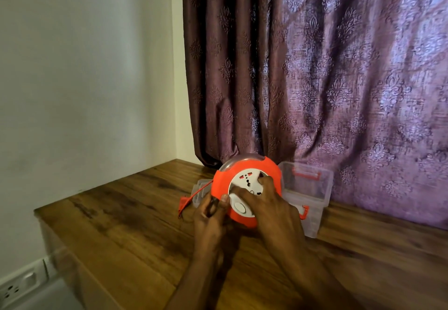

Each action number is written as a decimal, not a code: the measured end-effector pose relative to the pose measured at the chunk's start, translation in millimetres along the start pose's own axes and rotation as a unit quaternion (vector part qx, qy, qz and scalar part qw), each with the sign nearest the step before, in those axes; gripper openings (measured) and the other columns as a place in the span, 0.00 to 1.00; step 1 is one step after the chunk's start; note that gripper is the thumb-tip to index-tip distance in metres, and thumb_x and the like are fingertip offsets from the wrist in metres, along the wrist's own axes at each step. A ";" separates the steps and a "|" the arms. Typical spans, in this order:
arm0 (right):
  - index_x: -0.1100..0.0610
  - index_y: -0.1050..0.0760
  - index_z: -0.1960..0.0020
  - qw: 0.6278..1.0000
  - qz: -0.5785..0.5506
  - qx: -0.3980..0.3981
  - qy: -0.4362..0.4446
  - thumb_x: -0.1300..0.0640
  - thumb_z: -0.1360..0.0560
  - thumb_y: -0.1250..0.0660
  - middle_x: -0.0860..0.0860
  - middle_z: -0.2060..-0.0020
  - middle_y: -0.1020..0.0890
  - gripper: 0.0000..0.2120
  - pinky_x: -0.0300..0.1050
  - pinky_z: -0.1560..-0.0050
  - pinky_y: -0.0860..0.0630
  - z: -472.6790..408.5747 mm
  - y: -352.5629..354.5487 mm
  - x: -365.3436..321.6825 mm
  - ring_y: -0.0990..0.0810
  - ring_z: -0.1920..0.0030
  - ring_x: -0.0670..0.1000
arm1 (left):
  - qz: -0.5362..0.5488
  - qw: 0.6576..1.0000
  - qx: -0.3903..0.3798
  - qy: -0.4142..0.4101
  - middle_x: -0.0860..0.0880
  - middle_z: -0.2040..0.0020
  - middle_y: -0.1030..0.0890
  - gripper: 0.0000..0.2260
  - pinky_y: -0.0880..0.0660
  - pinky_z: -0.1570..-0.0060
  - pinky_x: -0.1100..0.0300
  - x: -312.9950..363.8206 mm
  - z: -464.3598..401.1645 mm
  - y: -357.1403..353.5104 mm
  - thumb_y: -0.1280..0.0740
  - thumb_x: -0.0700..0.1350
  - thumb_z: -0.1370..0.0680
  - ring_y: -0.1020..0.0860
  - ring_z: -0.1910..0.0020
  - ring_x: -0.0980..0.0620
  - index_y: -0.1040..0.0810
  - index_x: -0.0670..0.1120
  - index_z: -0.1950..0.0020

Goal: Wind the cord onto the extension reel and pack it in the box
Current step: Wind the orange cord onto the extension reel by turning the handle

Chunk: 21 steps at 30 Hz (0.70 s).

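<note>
Orange reel (244, 188) gripped by right hand (266, 203), left hand (211, 215) pinching cord (212, 205) (blurred), box (305, 193) half hidden.

head cam | single view | faces forward-down, close over wooden table (121, 224) | curtain (315, 67) fills upper right

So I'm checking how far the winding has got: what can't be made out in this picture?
Head view only:
- How much cord is wound: the orange reel casing hides the spool.
- What the left hand pinches: dark, blurred, fingers cover it.
- Reel's lower face: covered by the right hand.
- Clear box contents: reel blocks its left part.
- Lid behind the reel: mostly hidden.
</note>
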State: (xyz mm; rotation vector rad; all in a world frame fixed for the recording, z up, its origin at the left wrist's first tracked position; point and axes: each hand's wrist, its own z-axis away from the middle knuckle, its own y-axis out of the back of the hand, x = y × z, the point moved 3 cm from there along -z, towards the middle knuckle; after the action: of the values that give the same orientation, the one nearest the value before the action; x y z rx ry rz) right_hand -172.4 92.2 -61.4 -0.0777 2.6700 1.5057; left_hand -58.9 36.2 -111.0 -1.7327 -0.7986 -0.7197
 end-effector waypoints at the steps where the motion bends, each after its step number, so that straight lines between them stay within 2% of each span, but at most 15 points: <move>1: 0.30 0.51 0.30 1.000 -0.007 0.006 -0.016 0.45 0.22 0.39 0.52 0.29 0.47 0.28 0.53 0.48 0.22 -0.2 1.4 0.6 0.24 0.39 0.59 | -0.005 1.000 0.000 0.001 0.45 0.48 0.11 0.10 0.14 0.54 0.45 -0.5 0.0 -0.4 0.31 0.41 0.21 0.12 0.49 0.43 0.17 0.46 0.41; 2: 0.30 0.51 0.30 0.999 -0.015 0.016 -0.034 0.45 0.23 0.39 0.52 0.31 0.43 0.28 0.52 0.51 0.22 -0.3 3.3 1.3 0.22 0.43 0.58 | -0.006 1.000 0.001 0.000 0.45 0.47 0.11 0.11 0.15 0.52 0.44 -0.8 0.0 -0.4 0.30 0.42 0.22 0.13 0.47 0.42 0.17 0.46 0.40; 5: 0.31 0.51 0.29 0.997 -0.019 0.041 -0.069 0.43 0.24 0.38 0.52 0.37 0.36 0.29 0.49 0.55 0.22 0.0 5.8 2.7 0.20 0.49 0.55 | -0.002 1.000 -0.005 -0.015 0.43 0.46 0.12 0.15 0.14 0.56 0.50 -1.2 0.0 -1.0 0.29 0.45 0.26 0.13 0.46 0.41 0.17 0.44 0.40; 8: 0.31 0.50 0.29 0.994 -0.029 0.047 -0.093 0.39 0.25 0.39 0.52 0.37 0.34 0.30 0.49 0.54 0.23 1.4 4.0 3.3 0.20 0.47 0.56 | 0.005 1.000 -0.009 -0.012 0.43 0.45 0.12 0.15 0.14 0.53 0.49 -3.6 -0.5 0.2 0.29 0.45 0.27 0.13 0.46 0.42 0.16 0.46 0.41; 11: 0.32 0.46 0.28 0.991 -0.034 0.063 -0.114 0.36 0.26 0.39 0.50 0.37 0.29 0.29 0.48 0.54 0.25 2.2 5.5 4.4 0.20 0.47 0.57 | 0.002 1.000 -0.010 0.005 0.43 0.44 0.12 0.15 0.17 0.45 0.41 -5.7 -0.5 0.4 0.28 0.46 0.27 0.14 0.44 0.40 0.16 0.46 0.40; 14: 0.34 0.42 0.28 0.987 -0.054 0.089 -0.120 0.35 0.27 0.37 0.49 0.40 0.24 0.30 0.47 0.54 0.26 2.6 9.0 3.6 0.20 0.46 0.55 | 0.006 1.000 -0.010 0.003 0.43 0.43 0.12 0.15 0.16 0.46 0.44 -5.7 -0.6 0.5 0.28 0.46 0.26 0.15 0.42 0.40 0.16 0.46 0.39; 16: 0.36 0.39 0.28 0.983 -0.090 0.103 -0.126 0.35 0.27 0.36 0.49 0.43 0.20 0.30 0.46 0.53 0.26 2.9 10.5 3.3 0.20 0.45 0.54 | 0.008 1.000 -0.011 -0.003 0.42 0.42 0.13 0.14 0.17 0.45 0.42 -6.3 -1.4 0.6 0.27 0.46 0.26 0.15 0.42 0.40 0.15 0.48 0.41; 19: 0.37 0.36 0.29 0.967 -0.166 0.093 -0.169 0.37 0.28 0.33 0.48 0.50 0.16 0.29 0.47 0.51 0.26 3.3 8.6 4.6 0.20 0.45 0.55 | 0.013 1.000 -0.005 0.000 0.41 0.41 0.13 0.18 0.20 0.41 0.36 -8.2 -1.9 1.2 0.24 0.50 0.30 0.15 0.41 0.37 0.14 0.50 0.41; 21: 0.38 0.34 0.30 0.952 -0.217 0.085 -0.198 0.39 0.29 0.31 0.50 0.49 0.16 0.28 0.49 0.49 0.26 3.2 7.1 4.5 0.21 0.43 0.56 | 0.010 1.000 -0.003 -0.006 0.42 0.41 0.13 0.18 0.21 0.40 0.35 -8.4 -3.3 2.7 0.24 0.52 0.30 0.16 0.41 0.37 0.14 0.51 0.41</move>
State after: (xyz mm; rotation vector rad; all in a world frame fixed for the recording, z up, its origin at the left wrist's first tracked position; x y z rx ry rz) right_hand -177.3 98.5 -57.4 -0.2957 2.2577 1.0260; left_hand -62.0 31.0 -118.2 -1.7490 -0.7876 -0.6996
